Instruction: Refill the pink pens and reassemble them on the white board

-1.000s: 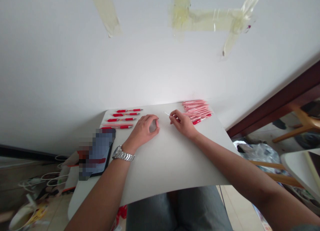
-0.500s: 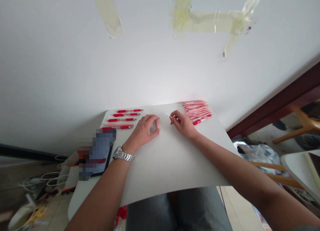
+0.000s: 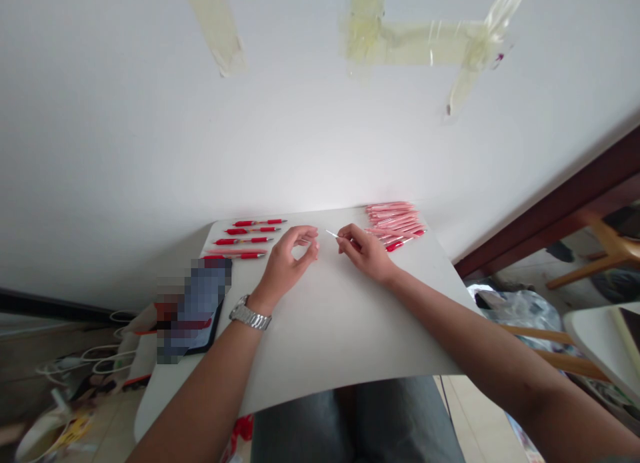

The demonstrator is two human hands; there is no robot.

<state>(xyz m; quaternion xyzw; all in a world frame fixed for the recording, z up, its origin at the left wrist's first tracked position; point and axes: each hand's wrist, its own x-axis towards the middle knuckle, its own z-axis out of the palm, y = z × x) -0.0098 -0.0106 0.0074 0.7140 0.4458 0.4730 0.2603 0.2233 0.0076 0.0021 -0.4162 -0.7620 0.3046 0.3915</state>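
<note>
My right hand (image 3: 361,251) pinches a thin white pen refill (image 3: 331,234) that points up and left toward my left hand. My left hand (image 3: 296,251) is curled above the table, its thumb and fingertips close together. Something small and pale may lie between them, but I cannot make out what. To the left of my left hand, several red pens (image 3: 250,240) lie in a column, with a pink refill-like stick (image 3: 237,251) among them. Right of my right hand lies a pile of pink sticks (image 3: 393,215), with red pens (image 3: 400,244) at its near side.
The white table (image 3: 345,336) stands against a wall with yellowed tape (image 3: 420,44) on it. A partly blurred phone (image 3: 200,309) lies at the table's left edge. Beyond the right edge are plastic bags (image 3: 525,309) and wooden chair parts (image 3: 575,269).
My left hand has turned, its thumb coming up closer to the fingertips. The refill in my right hand has shifted slightly left and down, showing more of its length.
</note>
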